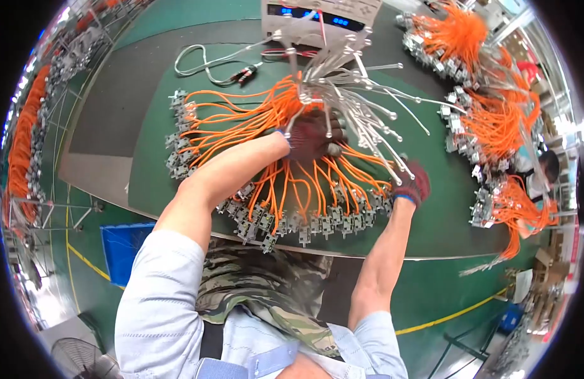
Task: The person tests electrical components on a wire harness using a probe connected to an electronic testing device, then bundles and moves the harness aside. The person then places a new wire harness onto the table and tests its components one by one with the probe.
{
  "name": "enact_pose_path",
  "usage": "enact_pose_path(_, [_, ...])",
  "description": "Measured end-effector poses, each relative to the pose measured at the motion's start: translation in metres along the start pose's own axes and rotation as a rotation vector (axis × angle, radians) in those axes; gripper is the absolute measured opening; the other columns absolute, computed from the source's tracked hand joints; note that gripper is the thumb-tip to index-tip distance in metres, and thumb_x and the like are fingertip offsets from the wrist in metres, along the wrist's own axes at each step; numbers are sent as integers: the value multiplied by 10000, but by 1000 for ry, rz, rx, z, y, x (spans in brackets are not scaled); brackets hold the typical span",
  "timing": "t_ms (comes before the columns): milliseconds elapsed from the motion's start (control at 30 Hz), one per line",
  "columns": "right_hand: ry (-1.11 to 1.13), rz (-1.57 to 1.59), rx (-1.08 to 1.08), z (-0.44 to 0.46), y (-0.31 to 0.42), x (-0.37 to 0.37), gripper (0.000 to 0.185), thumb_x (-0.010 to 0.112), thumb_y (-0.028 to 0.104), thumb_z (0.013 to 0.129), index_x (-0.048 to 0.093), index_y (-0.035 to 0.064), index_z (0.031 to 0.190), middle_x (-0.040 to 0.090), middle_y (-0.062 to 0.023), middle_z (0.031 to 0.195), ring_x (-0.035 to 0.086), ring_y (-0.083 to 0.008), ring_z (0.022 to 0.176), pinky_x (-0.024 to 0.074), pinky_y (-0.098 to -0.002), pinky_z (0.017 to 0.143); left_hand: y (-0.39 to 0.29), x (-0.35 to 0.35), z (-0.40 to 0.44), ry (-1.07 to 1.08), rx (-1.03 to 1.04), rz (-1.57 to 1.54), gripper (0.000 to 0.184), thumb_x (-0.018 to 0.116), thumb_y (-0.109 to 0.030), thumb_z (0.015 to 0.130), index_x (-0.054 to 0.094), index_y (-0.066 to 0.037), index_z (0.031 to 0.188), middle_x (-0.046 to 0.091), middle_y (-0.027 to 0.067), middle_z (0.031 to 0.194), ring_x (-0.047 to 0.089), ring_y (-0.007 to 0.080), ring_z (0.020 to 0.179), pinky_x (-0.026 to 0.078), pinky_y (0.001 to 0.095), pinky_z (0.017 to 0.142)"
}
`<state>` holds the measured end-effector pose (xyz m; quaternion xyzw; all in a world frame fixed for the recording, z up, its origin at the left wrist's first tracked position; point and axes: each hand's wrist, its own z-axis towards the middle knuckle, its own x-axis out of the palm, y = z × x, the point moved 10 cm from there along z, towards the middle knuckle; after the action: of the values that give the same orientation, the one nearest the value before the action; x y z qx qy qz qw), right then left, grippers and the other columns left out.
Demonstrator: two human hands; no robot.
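Note:
In a dark red glove, my left hand (312, 136) is closed around the middle of a bundle of orange cables (285, 98). The cables fan out left and toward me, ending in many grey metal connectors (304, 230) along the table's near side. White tube-like strands with small rounded tips (367, 126) spray out from the bundle to the upper right. My right hand (413, 183), also gloved and slightly blurred, has its fingers curled at the right end of the fan, beside white tips and the outermost connectors. What lies between those fingers is hidden.
A white instrument with blue digits (320, 19) stands at the table's far side, with grey leads and clips (244, 74) nearby. More orange cable bundles (494, 126) line the right edge. A blue bin (121, 249) is below left; a person (544, 167) is far right.

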<state>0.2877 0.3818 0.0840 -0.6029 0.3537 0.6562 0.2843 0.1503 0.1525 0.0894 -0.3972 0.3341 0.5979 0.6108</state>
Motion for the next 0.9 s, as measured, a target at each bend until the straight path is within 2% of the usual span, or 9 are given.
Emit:
enact_pose_path(133, [-76,65,-11,-2,6,0,557,514,514,1017,794,35,1064,737,-291,1098,711,-478,1039,558,-567,913,6,1,-1,224,-161,-85,438,647,-437,980,697,-101,1257,685,125,1291,587,375,1326,434,537,1150])
enact_pose_path(233, [-84,-1,-5,1,15,-3,530,532,468,994,793,9,1045,733,-298,1118,717,-485,1034,555,-568,908,9,16,-7,-47,10,-27,421,644,-468,981,705,-137,1235,671,100,1299,532,355,1382,426,525,1127])
enact_pose_path(367, [-39,16,35,2,16,-5,612,507,560,1009,795,25,1086,728,-283,1179,697,-476,1115,546,-551,967,19,35,-2,137,-1,-119,442,620,-445,1005,649,-158,1340,594,156,1474,434,405,1486,367,553,1202])
enact_pose_path(533, [-54,58,5,0,10,-7,552,521,493,985,790,19,1074,729,-292,1126,712,-501,1042,556,-578,899,6,19,-2,67,33,-65,353,643,-392,985,684,-145,1234,663,109,1339,489,364,1444,393,540,1183])
enact_pose_path(633, [-48,-10,-56,14,11,6,543,524,502,983,793,38,1070,732,-279,1129,712,-499,1035,556,-582,897,-8,-16,-18,110,118,-50,216,676,-308,936,739,-149,1067,733,93,1120,676,356,1148,519,537,986])
enact_pose_path(733, [-1,-17,-46,7,15,5,550,514,512,1005,784,45,1113,730,-267,1174,695,-482,1101,545,-564,946,34,-79,-59,101,-255,-39,181,699,-301,897,766,-134,882,749,94,896,722,357,876,556,523,811])
enact_pose_path(800, [42,-12,-90,3,22,3,605,461,550,1041,774,43,1150,723,-263,1225,676,-463,1167,526,-553,1007,94,-102,-92,184,-523,379,229,719,-326,894,761,-114,967,746,127,947,710,379,897,559,519,814])
enact_pose_path(867, [8,1,-96,1,21,1,594,463,547,1042,773,53,1154,722,-260,1231,673,-460,1170,522,-551,1013,153,-133,-127,-85,-852,299,321,744,-372,889,751,-106,1069,750,170,1030,718,398,968,570,520,851])
enact_pose_path(900, [43,19,-37,0,19,2,585,467,542,1041,774,55,1142,725,-259,1222,677,-459,1163,522,-552,1011,179,-125,-138,36,-965,266,383,732,-411,883,745,-107,1115,757,183,1060,724,402,1017,573,518,880])
